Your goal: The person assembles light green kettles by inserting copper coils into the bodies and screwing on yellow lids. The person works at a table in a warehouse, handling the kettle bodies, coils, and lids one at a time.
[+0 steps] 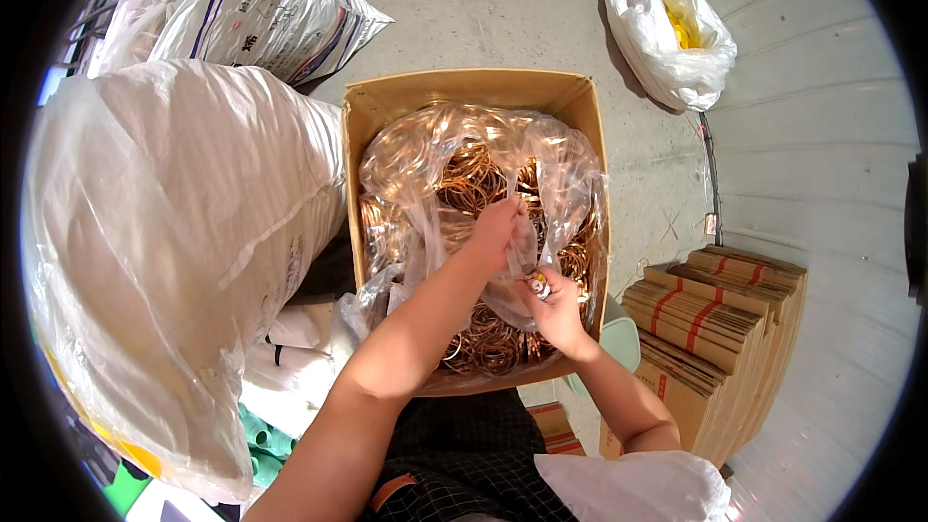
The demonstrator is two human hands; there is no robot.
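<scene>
A tall open cardboard box [469, 83] stands in front of me, lined with a clear plastic bag [425, 140]. Inside are many shiny copper-coloured rings or coils [472, 179], seen through the film and its openings. My left hand [501, 232] reaches over the box's middle, its fingers closed on a gathered fold of the bag. Just below and to the right, my right hand [558, 314] is closed around a small object [539, 284] with a round, silvery and yellowish end. Its kind I cannot make out. Film from the bag runs between the two hands.
A large stuffed white sack [184, 203] leans against the box's left side, with a printed white sack [261, 14] behind it. Flattened cardboard boxes [696, 324] stand stacked at right by a pale wall [822, 135]. A white bag [667, 48] with yellow contents sits far right.
</scene>
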